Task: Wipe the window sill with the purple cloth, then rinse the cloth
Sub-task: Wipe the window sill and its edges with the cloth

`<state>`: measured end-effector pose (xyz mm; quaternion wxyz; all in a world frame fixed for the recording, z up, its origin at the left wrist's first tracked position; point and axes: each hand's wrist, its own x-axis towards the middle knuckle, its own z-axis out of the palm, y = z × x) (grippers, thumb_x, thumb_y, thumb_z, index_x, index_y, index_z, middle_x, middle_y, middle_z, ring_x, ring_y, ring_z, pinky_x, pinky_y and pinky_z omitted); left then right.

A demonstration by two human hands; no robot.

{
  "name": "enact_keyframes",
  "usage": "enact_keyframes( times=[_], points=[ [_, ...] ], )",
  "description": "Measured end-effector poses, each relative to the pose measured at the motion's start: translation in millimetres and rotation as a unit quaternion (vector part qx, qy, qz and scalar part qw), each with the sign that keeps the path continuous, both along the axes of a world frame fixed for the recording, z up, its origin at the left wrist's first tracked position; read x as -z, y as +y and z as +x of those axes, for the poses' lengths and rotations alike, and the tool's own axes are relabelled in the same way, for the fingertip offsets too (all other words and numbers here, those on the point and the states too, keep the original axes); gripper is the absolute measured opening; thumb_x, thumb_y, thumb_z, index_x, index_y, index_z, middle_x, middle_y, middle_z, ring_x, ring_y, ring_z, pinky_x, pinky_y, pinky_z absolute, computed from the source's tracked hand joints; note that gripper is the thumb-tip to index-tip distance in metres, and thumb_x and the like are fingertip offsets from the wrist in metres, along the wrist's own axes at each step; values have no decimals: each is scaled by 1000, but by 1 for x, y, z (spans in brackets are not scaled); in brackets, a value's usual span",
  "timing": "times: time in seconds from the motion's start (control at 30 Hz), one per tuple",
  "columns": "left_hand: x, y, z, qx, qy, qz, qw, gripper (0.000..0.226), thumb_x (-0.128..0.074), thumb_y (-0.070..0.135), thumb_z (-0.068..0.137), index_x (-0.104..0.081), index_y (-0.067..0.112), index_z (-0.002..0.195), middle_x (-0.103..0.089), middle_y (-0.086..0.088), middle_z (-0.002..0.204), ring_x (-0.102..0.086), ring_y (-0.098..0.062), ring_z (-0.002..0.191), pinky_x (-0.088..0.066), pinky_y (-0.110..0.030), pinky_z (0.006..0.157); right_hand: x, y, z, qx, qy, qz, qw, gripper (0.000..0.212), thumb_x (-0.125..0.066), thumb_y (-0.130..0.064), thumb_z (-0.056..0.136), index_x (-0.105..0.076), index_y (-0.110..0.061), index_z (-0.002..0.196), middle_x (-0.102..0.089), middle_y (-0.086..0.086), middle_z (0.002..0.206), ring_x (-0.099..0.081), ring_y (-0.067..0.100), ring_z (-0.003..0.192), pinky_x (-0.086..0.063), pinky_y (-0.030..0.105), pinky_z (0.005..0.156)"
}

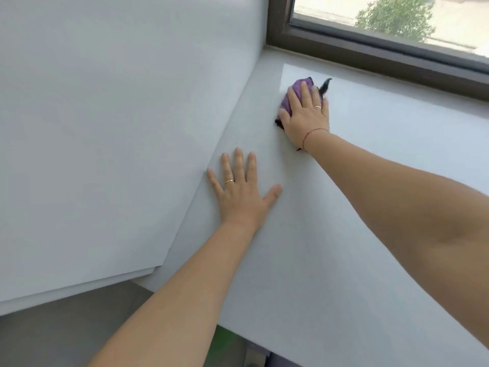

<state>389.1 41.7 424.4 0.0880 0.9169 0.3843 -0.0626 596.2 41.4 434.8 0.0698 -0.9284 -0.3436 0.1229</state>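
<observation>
Progress: step 1 of 2, wiping, judged underway | cloth (297, 92) is pressed on sill (383, 165) near window corner by right hand (307, 116), fingers straight | left hand (240, 193) is laid flat, fingers spread, nothing held | rinse is left.

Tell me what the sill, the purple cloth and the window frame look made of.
Window sill: pale stone or a composite, polished; it mirrors window light near the back.
Purple cloth: soft textile, possibly microfibre; it bunches under the right hand, with a dark frayed edge.
Window frame: dark brown, matt, painted metal or plastic; cannot tell which.
</observation>
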Motion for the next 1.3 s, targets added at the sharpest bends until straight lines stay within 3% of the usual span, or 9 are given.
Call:
enact_keyframes(
  times=[0.1, 0.23, 0.3, 0.47, 0.57, 0.7, 0.8, 1.03, 1.3],
  points=[
    [-1, 0, 0, 0, 5, 1, 1000, 86, -15, 73, 84, 8, 23, 150, 15, -3, 159, 17, -30, 144, 14, -62, 110, -2, 15, -29, 32, 10, -7, 999, 60, -26, -41, 97, -7, -23, 151, 7, 6, 160, 11, 29, 146, 7, 47, 117],
    [-2, 1, 3, 3, 22, 10, 1000, 87, -13, 73, 84, 8, 21, 150, 16, -2, 159, 17, -31, 144, 12, -63, 110, -1, 24, -71, -202, 7, 11, 979, 57, -26, -44, 98, -11, -29, 151, 1, -1, 161, 5, 23, 147, 5, 42, 118],
    [-3, 1, 2, 3, 17, -3, 1000, 87, -15, 74, 84, 8, 22, 150, 15, -2, 159, 18, -29, 145, 13, -62, 111, -2, 17, -48, -222, -2, 17, 975, 56, -25, -46, 99, -11, -31, 151, -1, -4, 161, 3, 18, 148, 4, 39, 119],
    [-10, 6, 6, -7, -21, -17, 1000, 86, -28, 72, 84, -9, 22, 151, 2, -1, 160, 11, -27, 146, 12, -62, 109, 0, -5, 23, -20, -10, 4, 1000, 58, -22, -46, 98, -10, -28, 151, 3, 0, 161, 7, 21, 147, 5, 42, 118],
    [-12, 4, 24, 27, -11, -18, 999, 88, -26, 74, 83, -4, 23, 151, 9, 1, 160, 17, -26, 145, 14, -63, 107, -2, 12, 22, 83, -2, -8, 996, 58, -24, -40, 98, -9, -23, 151, 5, 5, 160, 9, 27, 147, 7, 46, 117],
    [-9, -6, 46, 18, 14, -25, 999, 94, -23, 78, 81, 13, 24, 149, 16, 2, 159, 19, -28, 144, 13, -63, 107, -4, 43, -13, -132, 17, 11, 991, 55, -24, -39, 99, -13, -25, 150, 1, 1, 161, 6, 24, 147, 5, 42, 118],
    [-9, -7, 58, 17, 9, -12, 1000, 94, -21, 78, 81, 10, 23, 150, 16, 2, 159, 19, -26, 145, 16, -63, 107, -5, 38, 8, -222, 17, 12, 975, 53, -24, -40, 100, -12, -30, 151, -1, -4, 161, 3, 19, 148, 3, 39, 119],
    [-9, 11, 97, 20, 7, -40, 999, 92, -22, 81, 78, 10, 31, 149, 20, 2, 158, 22, -28, 143, 17, -66, 104, -5, 43, 68, 13, 7, -10, 1000, 56, -23, -37, 99, -10, -22, 151, 3, 6, 160, 7, 28, 147, 3, 45, 118],
    [2, 10, 102, 26, 32, -26, 999, 96, -6, 84, 70, 24, 32, 144, 26, 4, 155, 28, -29, 141, 22, -67, 100, -2, 80, 56, -223, 0, 32, 974, 52, -26, -32, 101, -16, -23, 151, -3, -1, 161, 0, 20, 148, 0, 38, 119]
  ],
)
